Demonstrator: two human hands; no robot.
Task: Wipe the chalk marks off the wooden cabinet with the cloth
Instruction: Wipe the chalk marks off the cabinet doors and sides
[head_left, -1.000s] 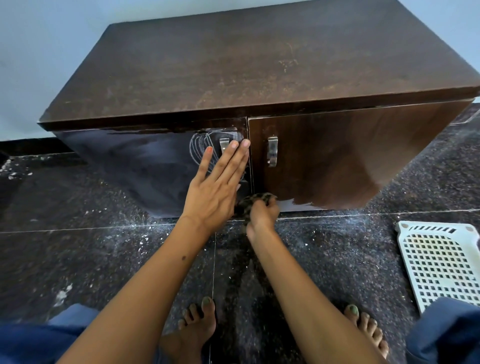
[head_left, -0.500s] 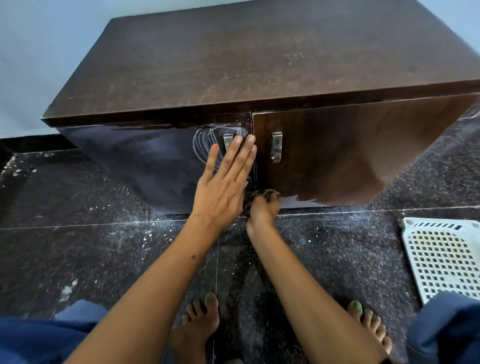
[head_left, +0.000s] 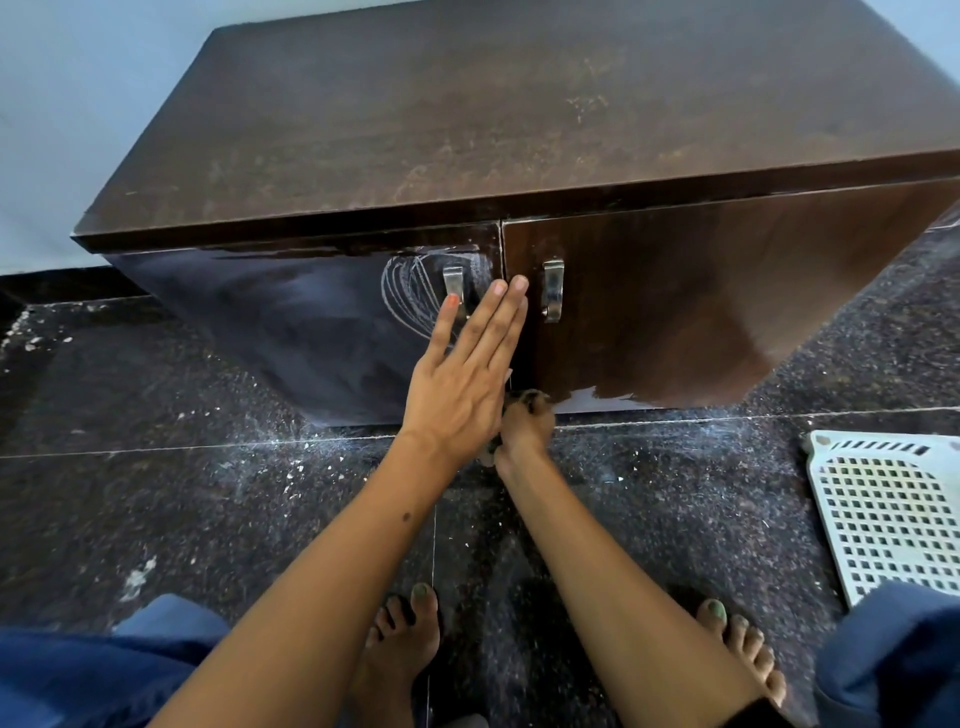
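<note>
A low dark wooden cabinet (head_left: 519, 130) with two doors stands on the floor against a pale wall. White chalk scribbles (head_left: 410, 296) curl around the metal handle (head_left: 453, 283) of the left door. My left hand (head_left: 467, 374) lies flat with straight fingers against the left door, just below that handle. My right hand (head_left: 524, 426) grips a dark patterned cloth (head_left: 530, 399) and holds it against the bottom of the doors near the centre seam. Most of the cloth is hidden inside the fist.
The right door has its own metal handle (head_left: 552, 291). A white perforated plastic tray (head_left: 893, 509) lies on the dark speckled floor (head_left: 182, 493) at the right. Chalk dust and crumbs dot the floor. My bare feet (head_left: 400, 639) and blue-clad knees sit near the bottom edge.
The view has shifted a little closer and rightward. My left hand stays flat on the door, and my right hand with the cloth stays low at the seam, shifting only slightly.
</note>
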